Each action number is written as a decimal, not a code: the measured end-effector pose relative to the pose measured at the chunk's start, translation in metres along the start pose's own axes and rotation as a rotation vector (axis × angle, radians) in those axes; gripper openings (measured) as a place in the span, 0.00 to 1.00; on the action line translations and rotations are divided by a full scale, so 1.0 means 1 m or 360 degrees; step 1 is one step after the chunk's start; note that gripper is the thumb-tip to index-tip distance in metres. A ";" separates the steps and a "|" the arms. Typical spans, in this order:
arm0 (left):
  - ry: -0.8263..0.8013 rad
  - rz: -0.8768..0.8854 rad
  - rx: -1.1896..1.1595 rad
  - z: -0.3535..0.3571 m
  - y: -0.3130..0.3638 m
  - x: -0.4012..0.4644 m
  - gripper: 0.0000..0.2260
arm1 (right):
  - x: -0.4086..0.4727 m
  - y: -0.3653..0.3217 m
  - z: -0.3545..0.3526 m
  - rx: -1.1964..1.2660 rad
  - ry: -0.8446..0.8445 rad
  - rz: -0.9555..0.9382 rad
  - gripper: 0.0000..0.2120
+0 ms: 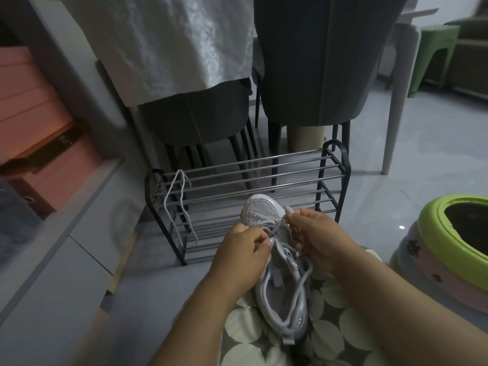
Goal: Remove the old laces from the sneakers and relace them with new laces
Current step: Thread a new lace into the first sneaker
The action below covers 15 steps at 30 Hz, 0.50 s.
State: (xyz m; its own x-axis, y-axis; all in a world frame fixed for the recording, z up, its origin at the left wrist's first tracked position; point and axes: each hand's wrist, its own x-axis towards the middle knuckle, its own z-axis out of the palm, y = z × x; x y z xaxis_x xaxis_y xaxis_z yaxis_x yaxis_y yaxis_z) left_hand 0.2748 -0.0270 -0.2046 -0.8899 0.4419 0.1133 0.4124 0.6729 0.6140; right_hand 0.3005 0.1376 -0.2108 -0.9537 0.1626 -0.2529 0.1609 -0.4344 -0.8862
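A white and grey sneaker (280, 294) lies on my lap, toe pointing away from me. A grey lace (301, 283) runs through its front eyelets and loops loosely over the shoe's opening. My left hand (241, 256) pinches the lace at the left side near the toe. My right hand (310, 235) pinches the lace at the right side, fingers curled round it. Another pale lace (179, 204) hangs over the left end of the black metal shoe rack (264, 180) ahead of me.
Two dark chairs (317, 75) stand behind the rack, one draped with white cloth (169, 43). Pink boxes (34, 122) sit on a shelf at left. Stacked plastic stools (454, 239) stand at right, and a green stool (433, 56) far right. Grey tiled floor surrounds them.
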 end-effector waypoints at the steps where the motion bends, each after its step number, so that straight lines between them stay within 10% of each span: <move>1: -0.0026 -0.0004 -0.0004 -0.001 0.000 0.001 0.06 | 0.000 0.000 0.001 -0.0022 -0.0005 -0.0013 0.13; 8: -0.0243 -0.0131 -0.0560 -0.014 -0.008 -0.001 0.13 | -0.002 -0.004 0.001 0.0111 0.0005 0.0010 0.11; 15: 0.0113 -0.0337 -0.1852 -0.053 -0.020 -0.013 0.10 | -0.009 -0.002 0.005 -0.0658 0.0061 -0.0077 0.09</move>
State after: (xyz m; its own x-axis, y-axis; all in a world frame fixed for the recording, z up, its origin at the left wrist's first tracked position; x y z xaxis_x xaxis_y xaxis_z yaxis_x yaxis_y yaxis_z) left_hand 0.2677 -0.0783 -0.1770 -0.9431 0.3277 -0.0556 -0.1373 -0.2317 0.9631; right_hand 0.3076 0.1326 -0.2044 -0.9539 0.2101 -0.2143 0.2119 -0.0342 -0.9767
